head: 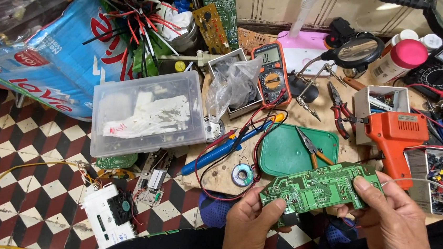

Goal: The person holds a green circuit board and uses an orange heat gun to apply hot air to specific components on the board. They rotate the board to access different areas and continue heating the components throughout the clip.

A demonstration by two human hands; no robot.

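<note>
A long green circuit board (318,188), solder side up, is held over my lap at the bottom of the view. My left hand (250,225) grips its left end with the thumb on top. The board's right end is pinched by my right hand (389,216), thumb pressed on the corner. A thin whitish wire (421,180) runs from the right hand toward the right. Just beyond the board lies a green tray (287,153) with orange-handled pliers (312,149) in it.
The wooden bench holds an orange soldering gun (396,137), an orange multimeter (272,73), a blue desoldering pump (223,150), a solder reel (242,175), red pliers (340,107), a magnifier stand (355,50) and a clear plastic box (147,112). A white module (107,215) lies on the checkered floor.
</note>
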